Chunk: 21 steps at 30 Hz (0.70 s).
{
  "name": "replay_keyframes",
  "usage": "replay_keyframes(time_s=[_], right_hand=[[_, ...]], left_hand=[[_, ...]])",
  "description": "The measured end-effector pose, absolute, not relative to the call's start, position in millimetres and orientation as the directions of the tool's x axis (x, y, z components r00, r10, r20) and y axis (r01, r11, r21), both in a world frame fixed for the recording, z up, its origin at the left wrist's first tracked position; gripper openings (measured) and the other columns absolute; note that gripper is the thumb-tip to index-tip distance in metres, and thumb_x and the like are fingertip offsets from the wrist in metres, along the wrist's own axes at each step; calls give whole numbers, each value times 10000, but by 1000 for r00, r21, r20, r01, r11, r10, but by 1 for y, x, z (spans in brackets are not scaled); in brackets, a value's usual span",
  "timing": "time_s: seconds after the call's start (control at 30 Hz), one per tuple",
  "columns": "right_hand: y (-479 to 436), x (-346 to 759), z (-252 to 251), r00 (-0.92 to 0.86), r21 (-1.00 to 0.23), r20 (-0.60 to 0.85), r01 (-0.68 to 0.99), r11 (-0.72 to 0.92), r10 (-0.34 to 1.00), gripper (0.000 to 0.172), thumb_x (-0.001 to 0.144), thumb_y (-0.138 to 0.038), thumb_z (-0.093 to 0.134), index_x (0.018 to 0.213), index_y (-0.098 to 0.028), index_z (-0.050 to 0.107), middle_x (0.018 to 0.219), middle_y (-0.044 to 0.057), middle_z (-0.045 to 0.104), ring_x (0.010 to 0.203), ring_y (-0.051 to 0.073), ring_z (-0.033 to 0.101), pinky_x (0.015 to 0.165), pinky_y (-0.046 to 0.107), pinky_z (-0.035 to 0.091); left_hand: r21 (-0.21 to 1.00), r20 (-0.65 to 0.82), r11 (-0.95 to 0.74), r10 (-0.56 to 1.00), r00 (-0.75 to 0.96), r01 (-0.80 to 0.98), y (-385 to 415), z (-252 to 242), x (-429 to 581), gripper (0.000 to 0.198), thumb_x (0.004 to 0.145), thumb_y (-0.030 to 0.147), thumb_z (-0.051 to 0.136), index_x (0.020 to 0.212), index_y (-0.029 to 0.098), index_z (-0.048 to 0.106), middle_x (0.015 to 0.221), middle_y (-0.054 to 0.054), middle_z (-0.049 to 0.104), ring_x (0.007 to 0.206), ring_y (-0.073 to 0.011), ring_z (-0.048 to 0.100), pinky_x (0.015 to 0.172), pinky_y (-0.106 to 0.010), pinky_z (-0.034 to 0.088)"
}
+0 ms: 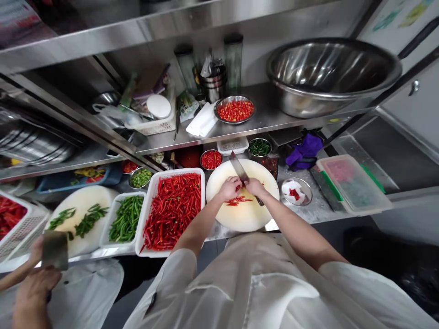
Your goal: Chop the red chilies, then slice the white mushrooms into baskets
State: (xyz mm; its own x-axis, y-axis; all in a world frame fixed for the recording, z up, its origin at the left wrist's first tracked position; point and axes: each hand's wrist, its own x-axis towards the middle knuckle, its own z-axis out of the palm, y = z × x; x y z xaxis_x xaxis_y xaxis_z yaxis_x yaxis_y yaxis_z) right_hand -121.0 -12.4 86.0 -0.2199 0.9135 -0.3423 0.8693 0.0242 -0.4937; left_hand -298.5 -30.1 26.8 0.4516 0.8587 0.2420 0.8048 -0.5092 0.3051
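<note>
My right hand is closed round the handle of a kitchen knife, whose blade points away from me over a round white cutting board. Beside the blade, my left hand has its fingers curled over red chillies, partly hidden under them. More red chillies lie loose on the board just below that hand. To the left stands a white basket heaped with whole red chillies. A small bowl with white paper and red bits sits right of the board.
At the left, a co-worker's hands hold a cleaver by another round board with green chillies. A steel shelf crosses above the counter, bearing a dish of chopped red chillies and a large steel bowl. A lidded plastic box sits right.
</note>
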Motion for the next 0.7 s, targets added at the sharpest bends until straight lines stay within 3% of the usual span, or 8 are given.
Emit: replay_keyframes(time_s=[0.13,0.33,0.47,0.6,0.7], right_hand=[[-18,-109,82,-233,-513,-341,858,27,911,350,1074,-262,473,1201,-109,761,1217,193,781,1124,250,742,853,248,500],[-13,-110,74,-249,-550,-343,835,21,905,377,1076,-255,436,1249,-115,740,1228,180,777,1133,247,729,870,242,491],[-9,-106,78,-275,-594,-333,804,27,902,333,1048,-242,486,1155,-123,778,1167,164,796,1086,242,733,842,230,489],[-22,-79,69,-290,-646,-351,763,-6,890,342,1051,-284,487,1161,-153,784,1072,111,815,947,232,751,783,248,513],[-29,-54,60,-300,-688,-360,724,-35,883,349,1043,-307,497,1195,-179,783,1009,80,820,886,231,752,773,265,529]], left_hand=[[329,245,-423,902,356,845,-26,24,-295,243,935,286,654,1167,215,675,1251,-116,667,1227,-292,589,1083,-462,529],[429,214,-442,897,387,788,-25,15,-284,175,930,253,638,1099,222,674,1159,-85,703,1137,-261,644,1087,-448,523],[457,246,-457,890,385,764,-23,21,-293,222,943,327,662,1145,239,686,1198,-79,715,1198,-264,640,1115,-451,520],[429,310,-309,933,182,849,-31,16,-308,469,1020,480,560,1395,202,603,1450,-131,640,1426,-298,536,1236,-499,429],[313,200,-310,946,257,898,-52,4,-306,789,993,658,531,1592,155,424,1645,-171,472,1567,-338,391,1290,-520,354]])
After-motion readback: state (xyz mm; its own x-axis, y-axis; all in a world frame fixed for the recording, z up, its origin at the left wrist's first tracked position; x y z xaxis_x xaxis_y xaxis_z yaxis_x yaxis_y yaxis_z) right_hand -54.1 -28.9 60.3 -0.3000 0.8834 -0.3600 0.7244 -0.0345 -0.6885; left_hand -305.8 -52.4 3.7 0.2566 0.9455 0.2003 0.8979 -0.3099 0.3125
